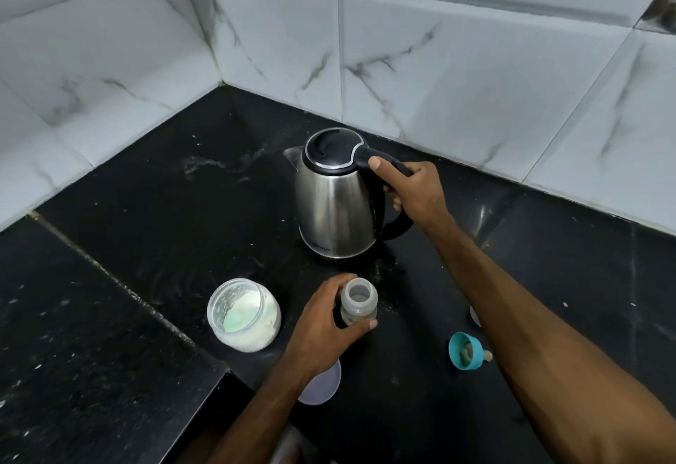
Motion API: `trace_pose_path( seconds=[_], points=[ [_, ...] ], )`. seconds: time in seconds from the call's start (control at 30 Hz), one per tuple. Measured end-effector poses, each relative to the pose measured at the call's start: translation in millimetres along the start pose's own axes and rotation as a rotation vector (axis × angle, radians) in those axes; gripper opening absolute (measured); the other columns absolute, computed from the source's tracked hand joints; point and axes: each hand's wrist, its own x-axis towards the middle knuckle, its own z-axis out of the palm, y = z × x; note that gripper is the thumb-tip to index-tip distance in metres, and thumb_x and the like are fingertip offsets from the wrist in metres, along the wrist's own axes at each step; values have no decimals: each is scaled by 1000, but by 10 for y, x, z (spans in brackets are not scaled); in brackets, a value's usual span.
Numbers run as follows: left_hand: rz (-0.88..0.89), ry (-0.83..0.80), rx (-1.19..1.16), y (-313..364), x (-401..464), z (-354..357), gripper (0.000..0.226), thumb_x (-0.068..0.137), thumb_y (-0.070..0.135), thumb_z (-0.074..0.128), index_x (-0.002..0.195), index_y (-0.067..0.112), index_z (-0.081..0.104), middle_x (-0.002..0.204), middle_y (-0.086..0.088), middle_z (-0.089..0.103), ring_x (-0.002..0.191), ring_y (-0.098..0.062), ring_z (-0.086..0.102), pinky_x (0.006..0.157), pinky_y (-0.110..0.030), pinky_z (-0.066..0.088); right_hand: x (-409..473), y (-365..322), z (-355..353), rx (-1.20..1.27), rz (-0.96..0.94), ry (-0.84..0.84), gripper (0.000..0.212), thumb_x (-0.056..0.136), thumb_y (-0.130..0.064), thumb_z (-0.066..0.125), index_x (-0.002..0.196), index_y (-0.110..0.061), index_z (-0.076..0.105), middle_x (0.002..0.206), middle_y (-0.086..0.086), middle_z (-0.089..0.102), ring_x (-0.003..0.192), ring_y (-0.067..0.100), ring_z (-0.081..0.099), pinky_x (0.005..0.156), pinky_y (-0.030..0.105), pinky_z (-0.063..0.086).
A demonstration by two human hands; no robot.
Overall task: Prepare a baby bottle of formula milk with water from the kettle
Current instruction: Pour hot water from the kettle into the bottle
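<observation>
While the left hand (pixel 322 321) steadies the light, tippy bottle (pixel 359 303), the right hand (pixel 409 189) wraps the kettle (pixel 334 200) handle, likely heavy.

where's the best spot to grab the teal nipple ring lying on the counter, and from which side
Take the teal nipple ring by its outer collar, coming from above with a pinch across the rim. It lies on its side on the black counter, open end facing left and the nipple pointing right, so the collar's edges are exposed and the grip stays off the nipple.
</observation>
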Motion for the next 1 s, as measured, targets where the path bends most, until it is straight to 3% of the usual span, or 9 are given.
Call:
trace_pose_path(
  seconds=[0.23,0.4,0.63,0.87,1.0],
  points=[
    [8,18,7,-40,22,41,66,71,45,83,129,33,53,124,16,63,118,-4,59,101,-33,49,-83,-78,-174,-31,-35,7,63,84,-40,74,58,13,52,38,-1,46,35,14,41,42,24,35],
    [15,11,-10,-64,14,38,58,72,41,83,124,33,56,120,15,66,115,-7,62,97,-36,52,-211,-256,-406,-56,-93,44,68,76,-57,68,49,1,45,37,3,42,35,16,38,43,23,33],
    [52,9,-26,-51,14,27,51,76,35,83,120,33,59,118,14,67,113,-9,64,95,-37,53,-361,-529,-806,-141,-141,43,71,79,-56,64,45,-1,36,36,5,36,37,19,34,48,37,32],
    [63,5,-32,-70,-2,1,51,75,38,83,119,38,59,119,14,66,113,-9,63,94,-33,53,-481,-665,-1103,-282,-177,-30,75,77,-60,62,45,2,34,37,9,36,38,18,34,45,28,29],
    [50,-8,-50,-66,7,-5,55,77,23,85,123,29,56,117,18,66,112,-7,64,94,-29,53,-528,-756,-1183,-339,-187,-80,74,76,-59,62,47,3,34,38,5,34,38,13,30,41,21,25]
  ],
)
